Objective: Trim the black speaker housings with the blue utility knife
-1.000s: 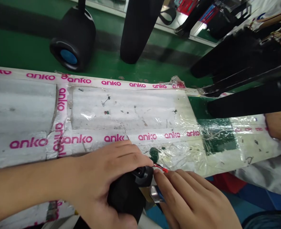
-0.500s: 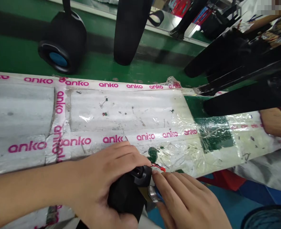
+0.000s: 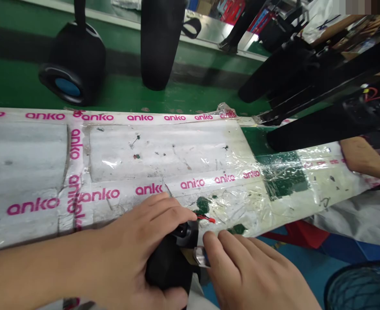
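Observation:
My left hand [image 3: 134, 254] is wrapped round a black fabric-covered speaker body [image 3: 168, 267] at the near edge of the workbench. A short red wire with a red plug [image 3: 205, 219] sticks out of its black end cap [image 3: 186, 230]. My right hand [image 3: 251, 271] rests against that end, fingertips together beside a small shiny metal part [image 3: 201, 257]; whether they pinch it I cannot tell.
The bench is padded with white foam [image 3: 164, 148] under clear film and pink "anko" tape. Behind it runs a green belt [image 3: 15, 73] carrying a round black speaker [image 3: 72, 64] and a tall black cylinder [image 3: 159, 41]. Long black speaker bodies [image 3: 325, 125] lie at right, above another person's arm [image 3: 364, 157].
The view has shifted so everything sits further left. My right fingertips have slid a little down from the red wire toward the metal part. My left hand keeps its grip.

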Demonstrator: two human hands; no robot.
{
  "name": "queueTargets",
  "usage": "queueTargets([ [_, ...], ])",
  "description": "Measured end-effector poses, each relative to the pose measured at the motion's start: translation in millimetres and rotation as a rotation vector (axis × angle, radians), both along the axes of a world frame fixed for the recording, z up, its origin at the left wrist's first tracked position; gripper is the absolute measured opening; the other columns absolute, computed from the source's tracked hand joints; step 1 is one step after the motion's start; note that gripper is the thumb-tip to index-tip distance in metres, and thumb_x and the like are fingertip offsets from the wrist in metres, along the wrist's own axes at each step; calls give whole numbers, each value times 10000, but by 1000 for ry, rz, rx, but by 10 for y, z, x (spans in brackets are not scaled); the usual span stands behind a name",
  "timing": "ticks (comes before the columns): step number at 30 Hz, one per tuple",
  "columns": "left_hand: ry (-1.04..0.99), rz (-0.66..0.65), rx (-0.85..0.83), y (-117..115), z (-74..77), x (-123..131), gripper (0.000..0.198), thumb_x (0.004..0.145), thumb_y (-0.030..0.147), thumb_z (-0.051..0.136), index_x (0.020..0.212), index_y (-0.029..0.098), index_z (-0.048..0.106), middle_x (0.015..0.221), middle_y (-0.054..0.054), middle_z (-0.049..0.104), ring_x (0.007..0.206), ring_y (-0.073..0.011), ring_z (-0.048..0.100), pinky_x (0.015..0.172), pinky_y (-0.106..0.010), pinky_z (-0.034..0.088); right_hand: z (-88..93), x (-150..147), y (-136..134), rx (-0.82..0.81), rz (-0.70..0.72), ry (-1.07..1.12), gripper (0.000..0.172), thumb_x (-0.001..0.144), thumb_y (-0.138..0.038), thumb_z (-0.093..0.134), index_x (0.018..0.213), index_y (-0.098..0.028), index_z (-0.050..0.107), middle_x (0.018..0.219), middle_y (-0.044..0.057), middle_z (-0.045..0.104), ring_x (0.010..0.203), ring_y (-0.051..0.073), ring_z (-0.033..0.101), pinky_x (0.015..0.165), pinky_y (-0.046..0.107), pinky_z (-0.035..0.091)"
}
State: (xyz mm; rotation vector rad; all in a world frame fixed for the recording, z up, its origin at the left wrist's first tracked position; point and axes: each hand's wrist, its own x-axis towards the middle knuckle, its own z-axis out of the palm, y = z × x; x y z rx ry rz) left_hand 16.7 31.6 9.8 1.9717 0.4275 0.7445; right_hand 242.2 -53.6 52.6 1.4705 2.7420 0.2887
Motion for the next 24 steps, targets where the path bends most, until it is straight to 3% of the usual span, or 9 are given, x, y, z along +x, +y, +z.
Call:
queueTargets([
  [4,81,0,-34,-16,43,6,690,702,151,720,1328,261,452,1175,-51,662,1083,-260,669,997,-406,574,45,-35,64,-77,-5,-6,363,695,-62,489,1010,-239,460,698,-30,589,513,174,542,538,344,359],
  [8,92,13,-50,12,8,-24,709,713,160,745,1353,251,454,1163,-49,651,1074,-251,662,955,-388,578,93,-71,166,-189,-31,28,348,650,-71,523,918,-268,420,629,-46,548,425,185,505,479,368,268],
  [11,43,15,-72,21,-45,-76,645,780,225,782,1352,247,486,1141,-39,659,1030,-229,673,931,-377,580,75,-59,182,-234,17,63,268,758,-82,545,960,-245,480,679,-35,581,478,192,543,503,364,308],
  [15,-20,72,-36,-41,-76,-126,591,839,254,755,1358,234,474,1122,-49,665,951,-204,693,838,-342,592,-28,-30,87,-134,74,121,252,921,-110,490,1168,-146,531,775,5,634,598,208,586,590,365,383],
  [24,-29,124,62,-166,-53,-112,560,771,221,715,1287,142,513,990,-46,647,834,-170,664,781,-329,587,-34,-70,-75,-111,71,145,260,976,-127,440,1201,-146,569,783,3,631,629,219,562,637,381,365],
])
